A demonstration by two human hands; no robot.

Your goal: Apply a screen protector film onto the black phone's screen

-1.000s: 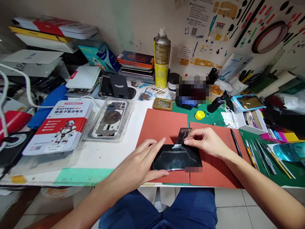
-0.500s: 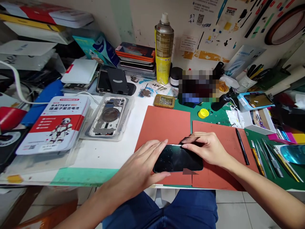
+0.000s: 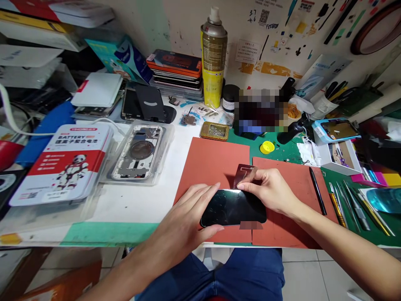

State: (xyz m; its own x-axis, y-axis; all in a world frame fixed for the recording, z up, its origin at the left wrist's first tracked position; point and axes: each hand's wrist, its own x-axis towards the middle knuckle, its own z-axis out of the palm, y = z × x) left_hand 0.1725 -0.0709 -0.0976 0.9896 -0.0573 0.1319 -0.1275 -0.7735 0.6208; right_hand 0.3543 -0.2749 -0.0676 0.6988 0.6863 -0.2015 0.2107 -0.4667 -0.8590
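Observation:
A black smartphone (image 3: 233, 207) lies screen up on the reddish-brown mat. My left hand (image 3: 191, 209) grips its left end, fingers along the far edge and thumb at the near edge. Pinched between thumb and fingers of my right hand (image 3: 271, 190) is a thin shiny brown card (image 3: 242, 172) with a cut-out. The card stands at the phone's far edge; whether its tip is inside the seam I cannot tell. A second thin card (image 3: 250, 225) sticks out from the near edge of the phone.
An opened phone housing (image 3: 138, 154) in a clear tray and a battery box (image 3: 67, 163) lie to the left. A spray can (image 3: 214, 58) stands behind. A black pen (image 3: 317, 191) and several tweezers (image 3: 357, 205) lie at right, near a white parts box (image 3: 340, 159).
My right hand has turned the brown card so its broad face shows, raised at the phone's far edge. The near-edge card shows flatter and wider. My left hand keeps its grip.

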